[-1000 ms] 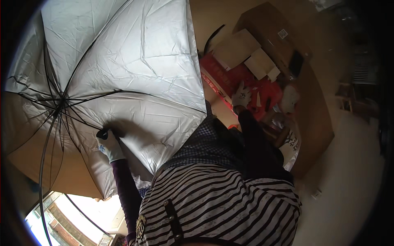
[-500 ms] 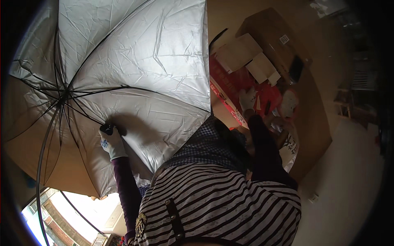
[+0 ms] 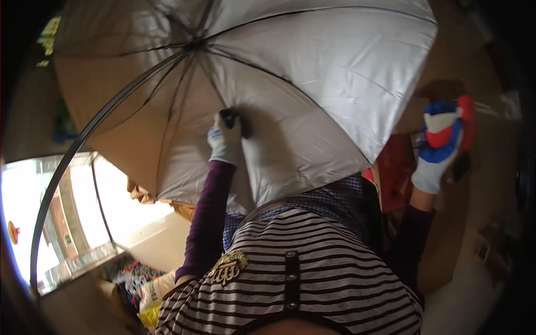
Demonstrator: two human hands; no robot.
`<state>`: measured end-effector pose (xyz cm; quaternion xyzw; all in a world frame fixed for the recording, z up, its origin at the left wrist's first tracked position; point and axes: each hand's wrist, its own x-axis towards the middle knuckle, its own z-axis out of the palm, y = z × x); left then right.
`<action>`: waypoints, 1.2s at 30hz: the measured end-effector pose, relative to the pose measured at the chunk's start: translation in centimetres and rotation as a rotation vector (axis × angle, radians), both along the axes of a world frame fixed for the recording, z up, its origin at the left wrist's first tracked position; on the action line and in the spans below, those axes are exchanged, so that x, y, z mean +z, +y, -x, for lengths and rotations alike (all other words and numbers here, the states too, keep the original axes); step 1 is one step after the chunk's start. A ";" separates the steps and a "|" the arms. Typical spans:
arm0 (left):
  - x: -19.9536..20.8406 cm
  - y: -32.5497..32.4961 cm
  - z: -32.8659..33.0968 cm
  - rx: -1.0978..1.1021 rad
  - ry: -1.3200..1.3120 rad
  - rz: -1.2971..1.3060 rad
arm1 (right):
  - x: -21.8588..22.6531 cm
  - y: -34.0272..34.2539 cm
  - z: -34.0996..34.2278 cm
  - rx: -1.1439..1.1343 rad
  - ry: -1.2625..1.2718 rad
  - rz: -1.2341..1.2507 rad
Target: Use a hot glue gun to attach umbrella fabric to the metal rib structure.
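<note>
A large open umbrella [image 3: 312, 84] spreads before me, its silvery inside facing me and its dark ribs meeting at a hub. My left hand [image 3: 224, 137], in a white glove with blue marks, is closed around the black umbrella handle [image 3: 228, 116]. Off the canopy's right edge, my raised right hand [image 3: 432, 170] in a pale glove grips a red, white and blue thing [image 3: 444, 131]. Blur hides what kind of thing it is.
A red box [image 3: 395, 173] sits partly behind the canopy on the brown surface at the right. A curved dark rod [image 3: 84, 139] crosses the left side. Lower left, a bright window [image 3: 106, 195] stands above piled colourful cloth and bags [image 3: 148, 287].
The umbrella and my left hand have shifted right and up in view. My right hand has risen from the red box, now holding the red, white and blue thing.
</note>
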<state>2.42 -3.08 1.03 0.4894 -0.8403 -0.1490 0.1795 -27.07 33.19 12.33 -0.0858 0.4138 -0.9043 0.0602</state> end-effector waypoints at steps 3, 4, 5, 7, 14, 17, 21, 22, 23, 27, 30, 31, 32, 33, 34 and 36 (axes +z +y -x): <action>1.4 0.4 -0.5 0.035 0.050 -0.040 | 6.0 -7.5 -2.1 0.318 0.288 0.171; 1.6 0.2 -0.5 0.016 0.082 -0.055 | 6.1 -10.8 -3.2 0.483 0.253 0.178; 1.9 0.0 -0.7 -0.007 0.110 -0.070 | 4.8 -14.3 -4.5 0.643 0.216 0.181; 2.2 -1.0 -1.7 -0.012 0.081 -0.058 | 0.4 -20.9 -8.9 0.740 0.177 -0.247; 4.0 -3.5 -0.7 -0.061 0.253 -0.134 | -8.7 -31.4 -17.4 0.729 -0.054 -0.368; 3.7 -4.7 0.3 -0.035 0.420 -0.095 | -8.9 -32.7 -17.8 0.704 -0.073 -0.392; 3.4 -5.8 0.6 -0.013 0.325 -0.065 | -8.8 -33.3 -17.9 0.751 -0.081 -0.373; 3.3 -6.0 0.7 -0.015 0.325 -0.068 | -8.8 -33.2 -18.0 0.763 -0.054 -0.366; 3.3 -6.0 0.7 -0.003 0.287 -0.077 | -8.6 -33.0 -18.1 0.777 -0.028 -0.359; 3.5 -5.9 0.7 -0.004 0.233 -0.073 | -7.9 -31.6 -18.0 0.860 0.011 -0.471; 3.5 -6.0 0.8 -0.058 0.277 -0.016 | -8.4 -31.7 -17.5 0.813 0.085 -0.445; 3.4 -6.0 0.9 -0.032 0.271 -0.045 | -8.6 -31.8 -17.4 0.791 0.123 -0.431; 3.4 -6.0 0.9 -0.006 0.265 -0.073 | -8.8 -32.0 -17.4 0.791 0.122 -0.432; 3.4 -5.9 1.1 0.018 0.259 -0.104 | -9.1 -32.3 -17.5 0.775 0.143 -0.461; 3.4 -5.9 1.2 0.015 0.259 -0.108 | -9.3 -32.6 -17.6 0.759 0.165 -0.491; 3.6 -5.7 1.1 -0.013 0.296 -0.091 | -9.9 -32.8 -17.3 0.740 0.186 -0.524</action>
